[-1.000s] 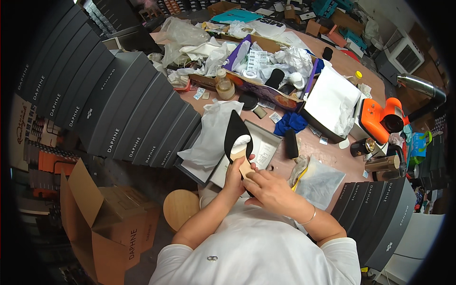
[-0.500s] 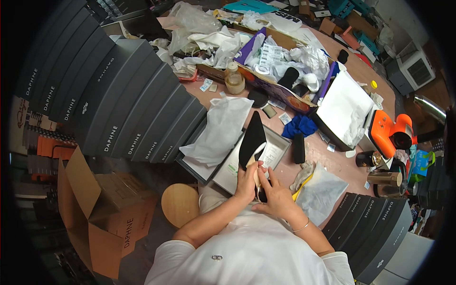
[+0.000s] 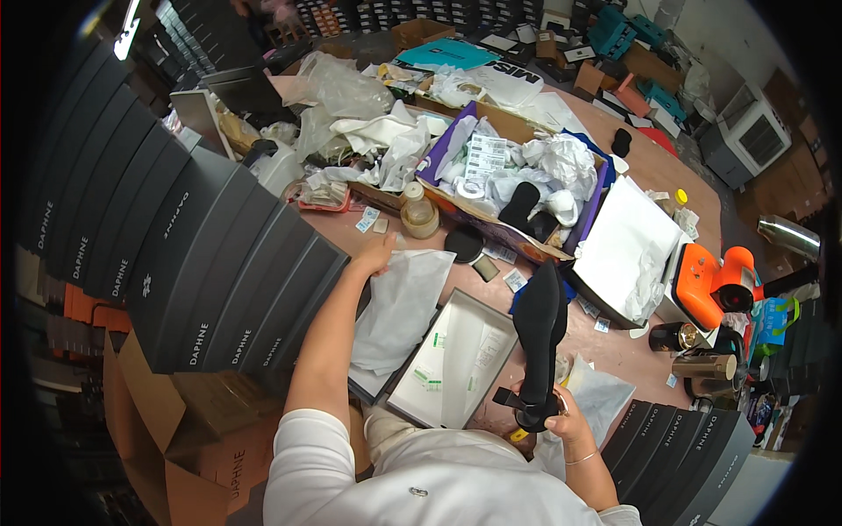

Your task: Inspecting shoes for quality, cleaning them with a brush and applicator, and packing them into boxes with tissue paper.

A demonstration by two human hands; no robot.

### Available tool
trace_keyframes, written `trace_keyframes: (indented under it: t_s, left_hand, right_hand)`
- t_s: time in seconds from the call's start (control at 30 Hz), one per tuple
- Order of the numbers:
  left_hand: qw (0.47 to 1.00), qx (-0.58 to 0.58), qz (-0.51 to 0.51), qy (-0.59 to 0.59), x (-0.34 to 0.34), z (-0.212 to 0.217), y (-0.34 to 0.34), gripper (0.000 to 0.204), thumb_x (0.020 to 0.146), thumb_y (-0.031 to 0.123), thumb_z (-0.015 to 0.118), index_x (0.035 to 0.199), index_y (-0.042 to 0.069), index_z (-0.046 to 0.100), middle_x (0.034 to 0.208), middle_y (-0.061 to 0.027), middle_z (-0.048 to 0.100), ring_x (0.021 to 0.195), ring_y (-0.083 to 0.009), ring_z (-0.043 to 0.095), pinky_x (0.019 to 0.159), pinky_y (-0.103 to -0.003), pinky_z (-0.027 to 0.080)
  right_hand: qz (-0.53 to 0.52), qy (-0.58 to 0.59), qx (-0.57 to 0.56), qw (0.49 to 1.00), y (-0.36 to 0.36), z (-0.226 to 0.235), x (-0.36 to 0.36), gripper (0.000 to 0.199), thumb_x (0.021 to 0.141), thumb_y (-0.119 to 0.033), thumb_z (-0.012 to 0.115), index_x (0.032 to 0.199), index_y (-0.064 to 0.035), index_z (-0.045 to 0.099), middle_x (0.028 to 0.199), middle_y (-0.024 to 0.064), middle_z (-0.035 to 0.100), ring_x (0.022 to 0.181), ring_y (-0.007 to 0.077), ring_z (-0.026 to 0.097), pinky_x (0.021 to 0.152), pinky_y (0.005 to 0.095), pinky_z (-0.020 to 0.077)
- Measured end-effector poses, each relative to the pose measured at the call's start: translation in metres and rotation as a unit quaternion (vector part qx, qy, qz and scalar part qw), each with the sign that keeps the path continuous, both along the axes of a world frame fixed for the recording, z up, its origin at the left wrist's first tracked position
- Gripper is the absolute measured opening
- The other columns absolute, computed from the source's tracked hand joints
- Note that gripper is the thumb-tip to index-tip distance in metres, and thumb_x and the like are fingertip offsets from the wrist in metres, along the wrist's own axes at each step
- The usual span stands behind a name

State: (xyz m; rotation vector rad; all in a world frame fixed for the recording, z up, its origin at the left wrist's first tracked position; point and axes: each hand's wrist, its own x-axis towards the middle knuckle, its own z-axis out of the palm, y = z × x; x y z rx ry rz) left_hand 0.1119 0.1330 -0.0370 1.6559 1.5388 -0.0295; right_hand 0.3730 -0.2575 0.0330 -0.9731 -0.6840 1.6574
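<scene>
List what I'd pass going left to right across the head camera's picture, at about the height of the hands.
Row of dark grey boxes → left hand on white tissue paper → open shoe box → black shoe held by right hand → orange tool.

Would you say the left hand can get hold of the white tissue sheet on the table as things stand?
Probably yes: the left hand is stretched out and already touches the top edge of the white tissue sheet, with nothing lying over it. The right hand holds the black shoe.
</scene>
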Motion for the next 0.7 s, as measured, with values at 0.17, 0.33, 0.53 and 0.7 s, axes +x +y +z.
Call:
trace_keyframes:
  t_s: [0.17, 0.33, 0.53, 0.7]
  left_hand:
    - [0.999, -0.019, 0.006, 0.048, 0.009, -0.049, -0.015, 0.049, 0.094, 0.04, 0.046, 0.086, -0.005, 0.062, 0.063, -0.0141, 0.063, 0.048, -0.0219, 0.059, 0.046, -0.034, 0.05]
    - [0.96, 0.235, -0.006, -0.151, 0.008, 0.039, -0.062, 0.017, 0.079, 0.015, 0.071, 0.083, 0.0, 0.064, 0.063, -0.005, 0.062, 0.053, -0.0125, 0.055, 0.055, -0.027, 0.049]
    - [0.887, 0.194, 0.011, -0.42, 0.016, 0.087, -0.154, 0.044, 0.077, -0.002, 0.064, 0.119, 0.003, 0.054, 0.102, -0.0065, 0.062, 0.079, -0.0099, 0.059, 0.066, -0.024, 0.049]
    - [0.908, 0.143, 0.056, -0.39, 0.019, 0.067, -0.2, 0.031, 0.08, -0.001, 0.058, 0.11, 0.001, 0.065, 0.092, -0.0044, 0.066, 0.075, -0.006, 0.054, 0.063, -0.021, 0.043]
  right_hand:
    - [-0.076, 0.196, 0.038, 0.977, 0.004, -0.019, -0.002, 0.112, 0.057, -0.037, 0.074, 0.149, -0.0056, 0.02, 0.13, 0.0125, 0.05, 0.115, 0.0237, 0.055, 0.1, 0.0335, 0.0422]
    - [-0.003, 0.373, 0.127, 0.919, -0.004, -0.031, -0.001, 0.098, 0.057, -0.04, 0.072, 0.139, -0.0048, 0.033, 0.115, 0.0233, 0.058, 0.096, 0.0344, 0.062, 0.087, 0.0439, 0.0491]
    - [0.001, 0.416, 0.149, 0.897, -0.008, -0.021, -0.022, 0.084, 0.06, -0.043, 0.07, 0.127, -0.0003, 0.044, 0.107, 0.0255, 0.06, 0.077, 0.0324, 0.06, 0.066, 0.0404, 0.0447]
    - [0.083, 0.396, 0.157, 0.901, -0.025, -0.011, -0.019, 0.092, 0.062, -0.04, 0.069, 0.138, 0.0001, 0.036, 0.117, 0.0248, 0.056, 0.09, 0.0333, 0.061, 0.077, 0.0407, 0.049]
